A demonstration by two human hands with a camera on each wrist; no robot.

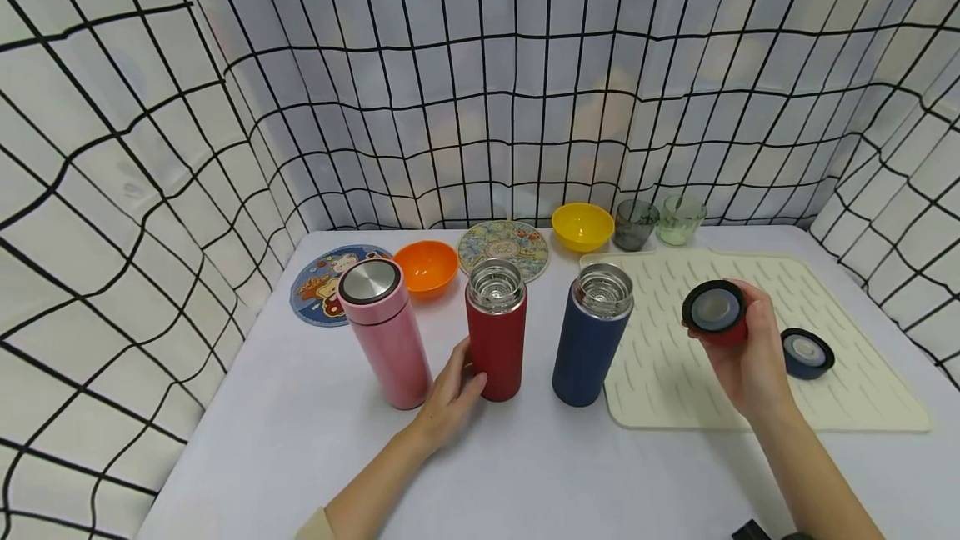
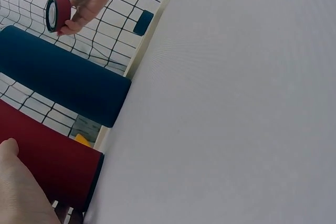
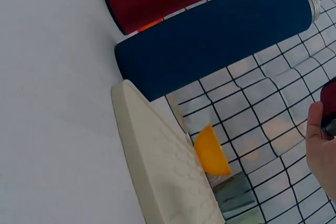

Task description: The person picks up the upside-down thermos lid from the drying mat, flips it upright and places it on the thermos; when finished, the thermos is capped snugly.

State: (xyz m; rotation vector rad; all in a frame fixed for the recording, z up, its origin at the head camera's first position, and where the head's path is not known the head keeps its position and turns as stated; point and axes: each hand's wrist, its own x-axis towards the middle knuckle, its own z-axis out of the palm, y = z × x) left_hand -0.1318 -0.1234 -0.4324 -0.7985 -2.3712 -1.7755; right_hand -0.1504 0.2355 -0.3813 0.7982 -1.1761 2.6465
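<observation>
My left hand holds the lower part of a red thermos bottle, which stands upright with its steel mouth uncovered. In my right hand is a red bottle lid, gripped by its side over the mat, its black-rimmed underside turned up toward the head camera. A blue thermos bottle, also without a lid, stands between the two hands. Its blue lid lies upside down on the mat beside my right hand. Left of the red bottle is a pink thermos bottle with its steel-topped lid on.
A cream drying mat covers the table's right side. Toward the back are an orange bowl, a yellow bowl, two glass cups and two round patterned mats. Black netting over white cloth surrounds the table.
</observation>
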